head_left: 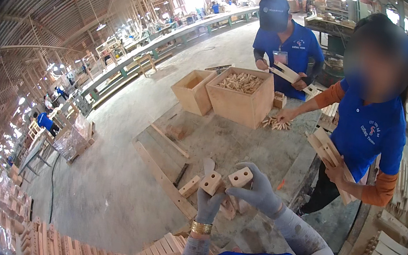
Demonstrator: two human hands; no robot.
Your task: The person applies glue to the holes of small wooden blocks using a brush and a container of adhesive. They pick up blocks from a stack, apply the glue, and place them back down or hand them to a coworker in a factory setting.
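Note:
My left hand (208,207), in a grey glove, is closed around a pale wooden block (209,183) with two round holes in its upturned end. Close beside it, my right hand (261,194), gloved as well, grips a second drilled wooden block (240,176), also showing two holes. The two block ends are held near each other above the worktable (243,142), slightly apart. Just left of my left hand, a short wooden piece (189,186) lies on the table next to a dark, thin bar (180,175). More wood under my hands is partly hidden.
Across the table stand a wooden box of dowels (239,100) and a second wooden box (191,92). A co-worker's hand (284,117) reaches to loose dowels at right; another person holds a wooden part (286,72). Slatted wood (160,254) is stacked near me.

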